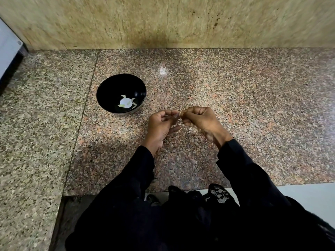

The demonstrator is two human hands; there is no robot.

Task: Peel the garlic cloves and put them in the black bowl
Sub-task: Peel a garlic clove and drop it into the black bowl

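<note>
I hold a garlic clove (179, 115) between the two sets of fingertips, above the counter (235, 105). My left hand (160, 127) and my right hand (201, 120) meet at it, fingers curled and pinching; the clove is almost wholly hidden, so I cannot tell its long axis or how much skin is left. The black bowl (101, 91) stands on the counter to the left of my hands and a little beyond them, near but apart, with peeled cloves (126, 102) already lying in its bottom. My left hand is the nearer one to it, so I judge the drop falls to that side.
</note>
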